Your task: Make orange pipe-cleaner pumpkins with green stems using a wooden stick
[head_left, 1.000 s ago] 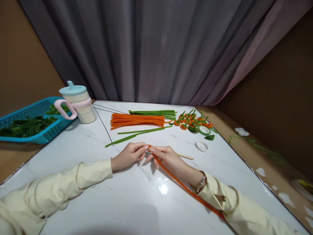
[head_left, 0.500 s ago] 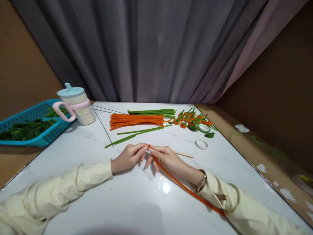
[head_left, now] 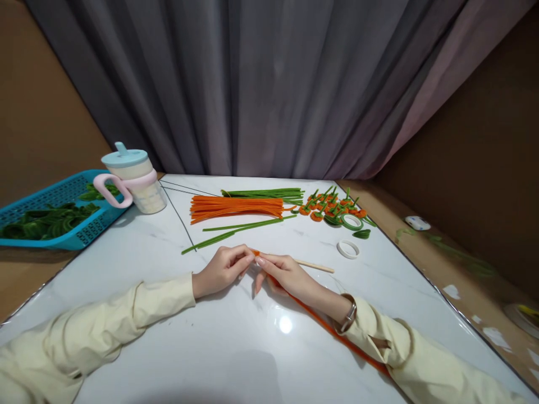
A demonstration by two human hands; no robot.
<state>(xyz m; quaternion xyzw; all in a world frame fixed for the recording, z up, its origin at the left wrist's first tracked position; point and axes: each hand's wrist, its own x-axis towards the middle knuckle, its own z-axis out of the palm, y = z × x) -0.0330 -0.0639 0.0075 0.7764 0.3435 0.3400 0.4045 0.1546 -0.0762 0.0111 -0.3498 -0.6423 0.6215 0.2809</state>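
Fingertips of my left hand pinch the end of an orange pipe cleaner over the middle of the table. My right hand is closed on the same pipe cleaner, its fingertips almost meeting the left ones. The long tail passes under my right palm and runs down along my right forearm. A thin wooden stick lies behind my right hand. Beyond my hands are a few green pipe cleaners and a bundle of orange pipe cleaners.
Small orange flowers with green stems stand at the back right, near a roll of green tape and a white ring. At left are a lidded cup and a blue basket of green pieces. A grey curtain hangs behind.
My right-hand fingers have curled in around the orange pipe cleaner, covering more of it near the tip. My left hand has hardly moved. The view has shifted slightly.
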